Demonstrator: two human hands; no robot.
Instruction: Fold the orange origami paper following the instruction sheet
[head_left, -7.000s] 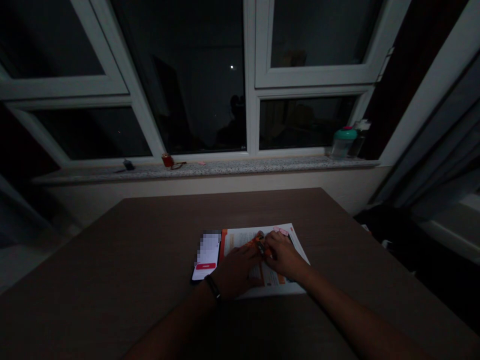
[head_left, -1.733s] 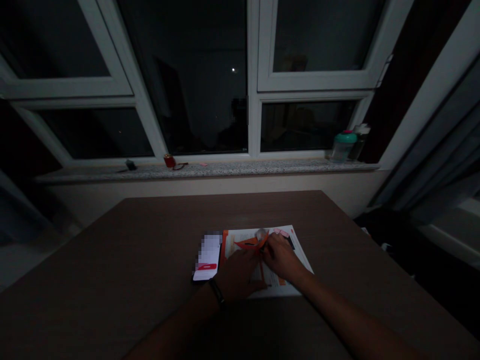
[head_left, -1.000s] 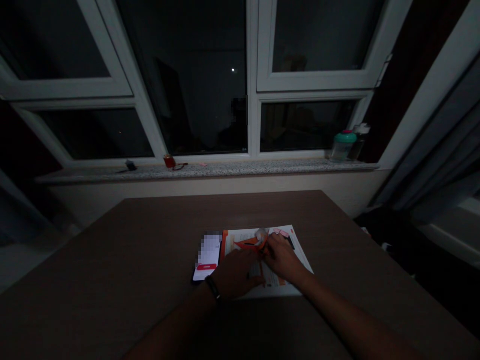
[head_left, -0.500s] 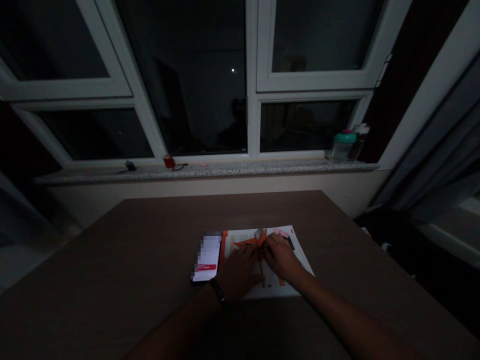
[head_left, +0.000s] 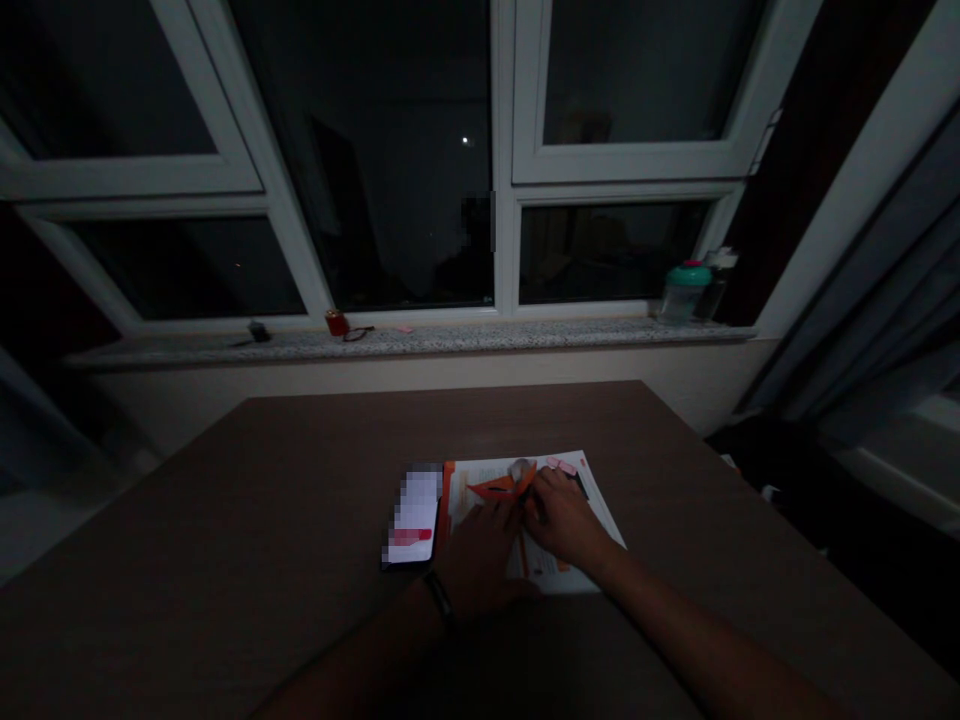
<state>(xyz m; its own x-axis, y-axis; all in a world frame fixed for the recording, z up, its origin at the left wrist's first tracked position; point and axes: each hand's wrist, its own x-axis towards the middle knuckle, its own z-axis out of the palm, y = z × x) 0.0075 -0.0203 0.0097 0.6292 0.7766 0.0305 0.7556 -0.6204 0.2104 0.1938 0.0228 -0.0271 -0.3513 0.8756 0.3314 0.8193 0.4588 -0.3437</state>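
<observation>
A white and orange printed booklet (head_left: 461, 475) lies flat on the brown table (head_left: 315, 450). On its upper middle is an orange piece (head_left: 491, 489), perhaps paper, beside a small pale round thing (head_left: 519, 468). My left hand (head_left: 484, 555), with a dark band at the wrist, lies flat over the booklet's lower left, fingers stretched toward the orange piece. My right hand (head_left: 559, 510) is curled at the orange piece's right end, its fingertips closed; what they pinch is too dark to make out. A lit phone (head_left: 416, 515) lies left of the booklet.
Beyond the table, a speckled windowsill (head_left: 465, 338) runs under dark windows. It bears a red jar (head_left: 337, 323), a small dark object (head_left: 259, 331) and a teal-lidded bottle (head_left: 686, 290) with a clear bottle behind. Curtains hang at both sides.
My left hand has slid slightly down and its thumb lies lower. More of the orange piece shows, now spread wider to the left. My right hand has barely moved.
</observation>
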